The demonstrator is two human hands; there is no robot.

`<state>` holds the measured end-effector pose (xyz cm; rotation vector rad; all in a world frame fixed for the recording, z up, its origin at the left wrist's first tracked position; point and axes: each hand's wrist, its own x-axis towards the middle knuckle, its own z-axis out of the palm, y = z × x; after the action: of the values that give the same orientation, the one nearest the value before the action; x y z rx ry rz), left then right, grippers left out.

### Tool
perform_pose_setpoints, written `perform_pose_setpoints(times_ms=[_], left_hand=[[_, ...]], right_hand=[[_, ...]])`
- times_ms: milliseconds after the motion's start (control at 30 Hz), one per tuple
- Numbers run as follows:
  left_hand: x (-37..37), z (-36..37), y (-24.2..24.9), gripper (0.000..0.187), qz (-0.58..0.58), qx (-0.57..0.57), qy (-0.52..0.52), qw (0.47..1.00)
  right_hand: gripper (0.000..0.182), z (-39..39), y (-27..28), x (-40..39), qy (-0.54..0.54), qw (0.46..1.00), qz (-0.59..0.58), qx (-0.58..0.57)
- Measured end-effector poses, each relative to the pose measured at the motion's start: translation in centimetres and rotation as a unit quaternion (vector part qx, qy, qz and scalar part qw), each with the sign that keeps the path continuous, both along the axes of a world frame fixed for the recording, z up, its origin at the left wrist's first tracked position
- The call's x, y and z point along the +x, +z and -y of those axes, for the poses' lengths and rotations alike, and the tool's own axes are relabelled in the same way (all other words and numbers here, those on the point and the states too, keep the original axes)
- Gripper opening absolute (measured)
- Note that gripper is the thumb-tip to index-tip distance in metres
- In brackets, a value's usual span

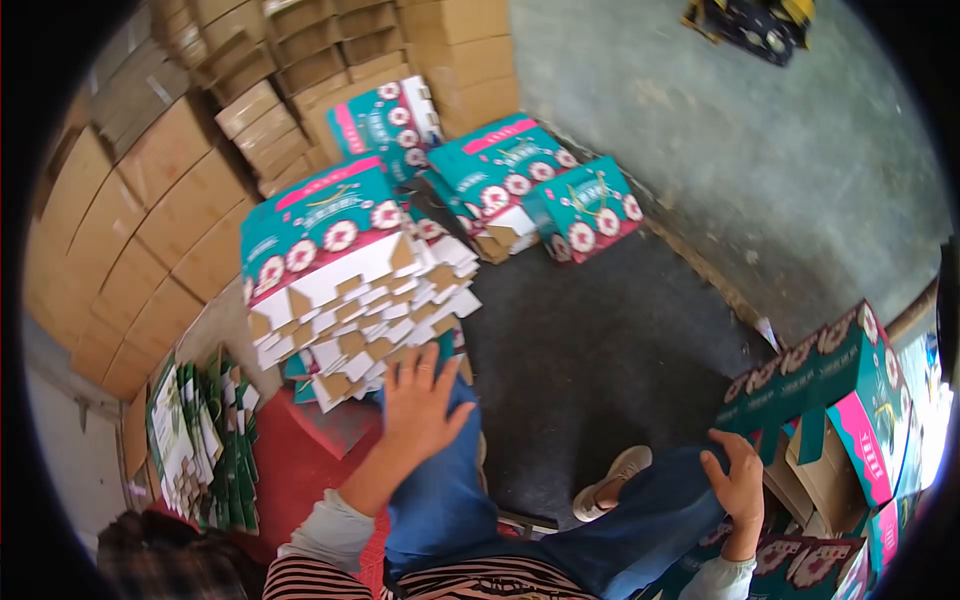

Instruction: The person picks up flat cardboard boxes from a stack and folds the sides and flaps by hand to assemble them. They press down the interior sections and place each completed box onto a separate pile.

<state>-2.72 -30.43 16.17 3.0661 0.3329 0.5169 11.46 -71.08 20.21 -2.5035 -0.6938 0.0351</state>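
Note:
My left hand (422, 412) lies over my left knee with its fingers spread, holding nothing. Just beyond its fingertips is a stack of flattened teal printed cartons (340, 235), their white and brown flaps (375, 320) fanned toward me. At my right knee is my right hand (738, 480), fingers apart and nothing visible in them. Close beside it on the right stands a teal and pink printed carton (838, 385) with its brown inside showing. Both legs, in blue trousers (640, 525), are bent as I sit.
Brown cardboard boxes (150, 220) are piled along the left and back. More teal cartons (520, 170) and a small teal box (585, 210) with a cord handle lie ahead on the black mat (580, 350). Green folded cartons (205, 440) stand at left. A yellow-black object (755, 28) sits far off.

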Motion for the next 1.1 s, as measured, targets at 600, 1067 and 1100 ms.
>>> perform_pose_setpoints(times_ms=[600,1067,1100], left_hand=[[-1.5,0.2,-0.8,0.051,0.095,-0.03,0.015,0.995],[0.1,0.0,1.6,0.028,0.095,-0.008,0.04,0.995],[0.3,-0.1,1.6,0.028,0.096,-0.009,0.038,0.995]], right_hand=[[0.021,-10.5,-1.8,-0.9,0.081,0.954,0.242,-0.157],[0.018,-12.5,-3.6,3.2,0.079,0.973,0.18,-0.121],[0.017,-12.5,-3.6,3.2,0.078,0.974,0.178,-0.118]])
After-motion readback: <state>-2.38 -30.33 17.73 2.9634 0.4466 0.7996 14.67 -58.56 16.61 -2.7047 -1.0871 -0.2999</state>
